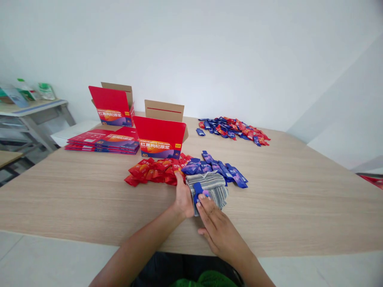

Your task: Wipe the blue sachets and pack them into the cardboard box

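Note:
A folded grey-striped cloth (pixel 209 181) is in my left hand (pixel 183 196), whose thumb shows along its left edge while the other fingers are hidden beneath. One blue sachet (pixel 198 188) lies on top of that cloth. My right hand (pixel 216 223) rests flat on the sachet with its fingers stretched out, covering its lower part. Just behind the cloth sit a heap of red sachets (pixel 158 170) on the left and a group of blue sachets (pixel 229 171) on the right.
An open red carton (pixel 160 137) stands behind the red sachets, with another open carton (pixel 112 107) farther back left. Flattened cartons (pixel 103 139) are stacked beside them. Mixed red and blue sachets (pixel 235 129) lie near the wall. A side table (pixel 36 107) holds bottles at far left.

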The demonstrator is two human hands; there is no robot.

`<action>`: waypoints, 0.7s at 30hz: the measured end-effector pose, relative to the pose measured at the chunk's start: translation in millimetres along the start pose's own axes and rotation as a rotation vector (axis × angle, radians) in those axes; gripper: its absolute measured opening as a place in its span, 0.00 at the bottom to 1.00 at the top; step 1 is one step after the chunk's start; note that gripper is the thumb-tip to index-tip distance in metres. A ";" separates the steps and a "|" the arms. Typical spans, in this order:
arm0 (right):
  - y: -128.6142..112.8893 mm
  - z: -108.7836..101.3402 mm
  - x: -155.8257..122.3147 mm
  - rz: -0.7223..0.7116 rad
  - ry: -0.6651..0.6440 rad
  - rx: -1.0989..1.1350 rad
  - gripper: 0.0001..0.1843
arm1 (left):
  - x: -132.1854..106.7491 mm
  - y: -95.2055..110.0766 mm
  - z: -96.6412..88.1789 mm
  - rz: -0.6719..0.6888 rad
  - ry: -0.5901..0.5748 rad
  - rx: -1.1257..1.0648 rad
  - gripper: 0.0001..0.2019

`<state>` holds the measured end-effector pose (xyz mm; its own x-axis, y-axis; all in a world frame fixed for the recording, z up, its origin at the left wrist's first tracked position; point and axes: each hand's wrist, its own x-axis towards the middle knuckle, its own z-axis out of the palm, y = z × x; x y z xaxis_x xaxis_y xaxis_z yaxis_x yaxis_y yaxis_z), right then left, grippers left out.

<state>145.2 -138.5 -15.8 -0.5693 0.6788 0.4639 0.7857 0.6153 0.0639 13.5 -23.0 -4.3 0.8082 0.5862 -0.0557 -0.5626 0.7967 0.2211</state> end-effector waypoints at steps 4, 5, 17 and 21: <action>-3.4 1.2 10.4 0.061 0.009 -0.005 0.41 | -2.9 -4.5 6.3 0.006 0.026 0.014 0.57; -2.9 -0.1 15.7 0.090 0.002 0.006 0.41 | -2.9 -5.1 6.8 0.009 0.044 0.013 0.55; 14.2 -6.1 71.8 0.228 -0.018 -0.037 0.40 | -0.6 -3.6 7.6 0.069 0.108 -0.026 0.49; 20.8 4.7 67.0 0.216 -0.025 -0.038 0.38 | 1.2 -2.0 4.0 0.049 0.118 -0.031 0.51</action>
<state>122.2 -78.3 12.4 -0.3918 0.8034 0.4484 0.8986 0.4388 -0.0010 16.3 -24.4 -0.9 0.7549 0.6361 -0.1598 -0.6073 0.7700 0.1959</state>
